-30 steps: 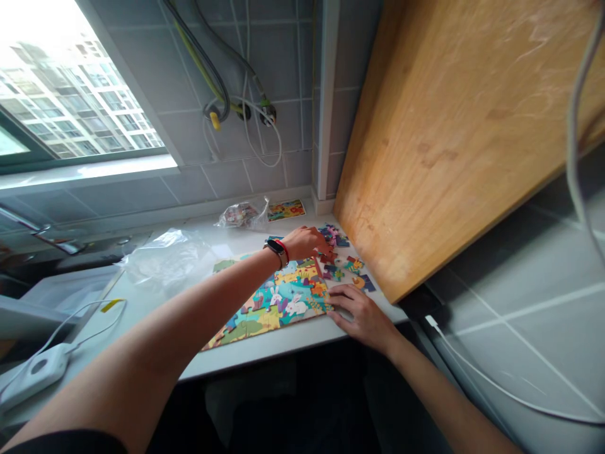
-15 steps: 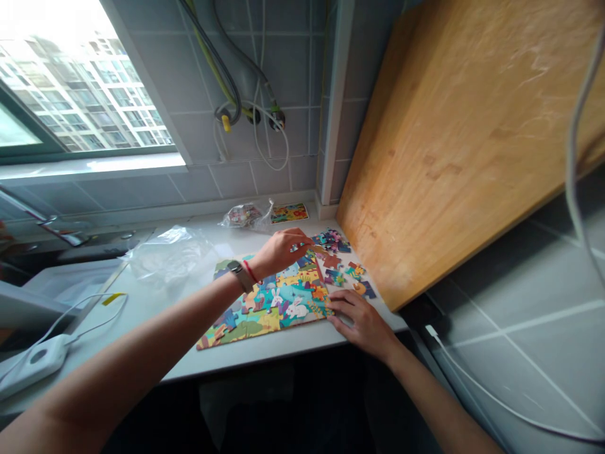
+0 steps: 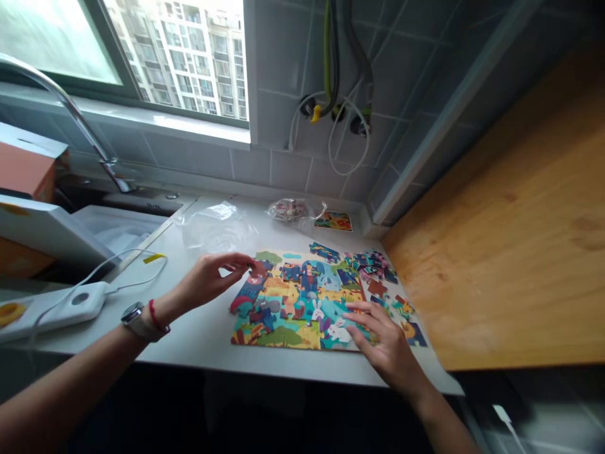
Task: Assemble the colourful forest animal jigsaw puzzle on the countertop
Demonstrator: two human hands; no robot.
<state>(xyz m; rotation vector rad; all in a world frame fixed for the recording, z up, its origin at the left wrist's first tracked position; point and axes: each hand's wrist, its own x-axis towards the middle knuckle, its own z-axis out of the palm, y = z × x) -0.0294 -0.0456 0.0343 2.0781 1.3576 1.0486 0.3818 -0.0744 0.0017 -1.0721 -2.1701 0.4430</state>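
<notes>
A colourful animal jigsaw puzzle (image 3: 288,309) lies on the white counter. At its upper left edge, my left hand (image 3: 212,277) pinches a brownish puzzle piece (image 3: 258,270) between thumb and fingertips. My right hand (image 3: 380,337) rests with spread fingers on the puzzle's right side, by the white rabbit. Loose pieces (image 3: 377,289) lie to the right of the puzzle, some of them heaped at its upper right. A joined strip of pieces (image 3: 324,252) sits at the top edge.
Behind the puzzle are a clear plastic bag (image 3: 220,230), a bag with contents (image 3: 289,210) and a picture card (image 3: 333,221). A power strip (image 3: 85,302) with a cable lies left, near the sink and faucet (image 3: 89,135). A wooden board (image 3: 501,252) leans at the right.
The view has turned to the left. My left hand has moved from the loose pieces at the upper right to the puzzle's upper left. My right hand now reaches slightly further over the puzzle.
</notes>
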